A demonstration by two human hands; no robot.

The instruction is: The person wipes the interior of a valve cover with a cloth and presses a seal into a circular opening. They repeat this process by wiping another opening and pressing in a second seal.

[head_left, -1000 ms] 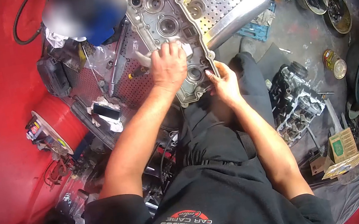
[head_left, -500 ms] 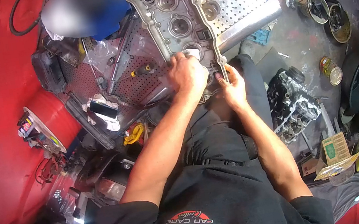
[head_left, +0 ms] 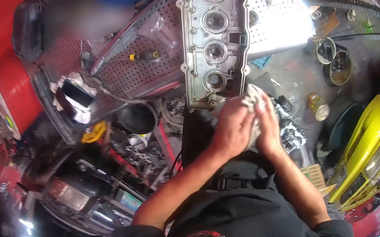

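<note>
A long metal engine cover (head_left: 200, 61) with several round openings lies across the perforated metal surface, its near end close to my body. Just below that end, my left hand (head_left: 235, 128) and my right hand (head_left: 267, 128) are pressed together around a crumpled whitish cloth (head_left: 253, 100). Part of the cloth sticks out above my fingers, and the rest is hidden between my palms. Neither hand touches the cover.
A yellow-and-black screwdriver (head_left: 145, 55) and a phone (head_left: 77, 93) on white cloth lie left of the cover. Engine parts (head_left: 293, 136) sit on the floor at the right, near a can (head_left: 319, 108). A yellow car front (head_left: 374, 153) stands lower right.
Both hands have come off the engine cover and met around the cloth, which was under my left hand in the cover. The view has shifted, so the cover appears further right.
</note>
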